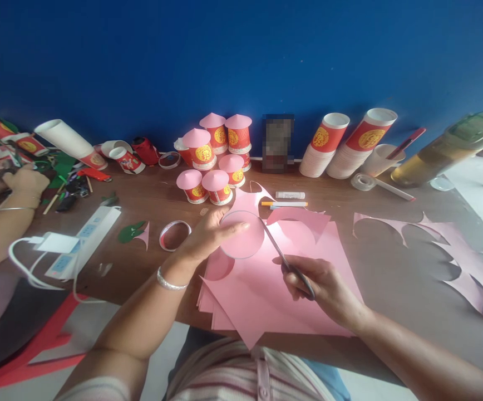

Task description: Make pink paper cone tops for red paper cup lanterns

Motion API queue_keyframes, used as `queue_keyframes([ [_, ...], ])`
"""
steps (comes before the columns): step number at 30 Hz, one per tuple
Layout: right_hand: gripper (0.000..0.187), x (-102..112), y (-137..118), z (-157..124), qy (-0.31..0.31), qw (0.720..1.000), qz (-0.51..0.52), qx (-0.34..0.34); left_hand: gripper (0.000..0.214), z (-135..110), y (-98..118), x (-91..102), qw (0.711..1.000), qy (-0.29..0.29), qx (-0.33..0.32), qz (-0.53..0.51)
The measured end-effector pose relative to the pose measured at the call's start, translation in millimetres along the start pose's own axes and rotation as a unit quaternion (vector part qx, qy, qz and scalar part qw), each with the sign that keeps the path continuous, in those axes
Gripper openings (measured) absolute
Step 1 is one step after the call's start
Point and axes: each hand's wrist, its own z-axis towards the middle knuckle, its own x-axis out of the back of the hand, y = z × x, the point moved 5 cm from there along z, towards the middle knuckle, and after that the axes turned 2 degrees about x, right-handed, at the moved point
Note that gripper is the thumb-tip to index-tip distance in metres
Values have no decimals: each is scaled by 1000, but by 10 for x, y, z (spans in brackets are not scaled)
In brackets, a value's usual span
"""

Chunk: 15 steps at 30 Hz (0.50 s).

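My left hand (208, 235) pinches a round pink paper disc (247, 242), thumb on top, with a dark line around its edge. A curved pink offcut (250, 200) lies along the disc's far side; whether it is still joined I cannot tell. In my right hand (323, 281) are scissors (279, 248), their blades reaching the disc's right edge. Beneath both hands lies a pile of pink paper sheets (291, 306). Another cut pink piece (304, 220) rests on the pile's far edge.
Red paper cups with pink cone tops (203, 147) stand at the back. Leaning cup stacks (358, 142), a bottle (433, 150), and a tape roll (363, 182) are to the right. Pink scraps (471, 278) lie far right. A power strip (87, 239) and another person's hands (26, 181) are left.
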Motion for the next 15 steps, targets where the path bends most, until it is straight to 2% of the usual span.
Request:
queue_keyframes([
  [9, 30, 9, 1, 5, 6, 1000, 10, -7, 42, -15, 95, -26, 1000, -5, 7, -16],
  [15, 28, 5, -1, 5, -1, 1000, 9, 6, 34, -12, 74, -23, 1000, 0, 9, -6],
])
